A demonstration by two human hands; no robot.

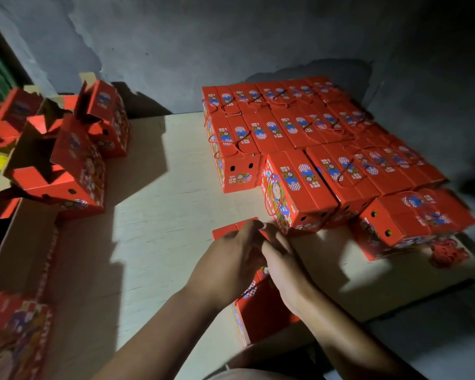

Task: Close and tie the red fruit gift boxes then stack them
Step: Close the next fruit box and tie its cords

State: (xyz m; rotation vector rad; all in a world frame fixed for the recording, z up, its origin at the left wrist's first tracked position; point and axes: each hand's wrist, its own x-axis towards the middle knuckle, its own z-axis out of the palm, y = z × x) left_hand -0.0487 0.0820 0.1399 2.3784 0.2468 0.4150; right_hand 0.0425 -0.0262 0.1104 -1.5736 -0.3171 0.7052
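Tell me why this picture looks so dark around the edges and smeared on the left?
Head view: one harsh light hits the middle, so the hands and closed boxes cast hard shadows; corners fall dark; open boxes at left are motion-blurred; the wide lens bends the edges.

Closed gift boxes [307, 133]: bright red, tops printed with blue-and-white checked ovals, small yellow and blue figures. Cord handles [240, 145]: red. Box in front [261, 311]: red, checked blue-white patch, multicoloured side print. Open boxes [77, 160]: red outside, brown cardboard inside, black round holes. Surface [170, 204]: pale beige. Wall [231, 37]: grey-blue, blotchy. Loose cord bundle [446, 252]: red.
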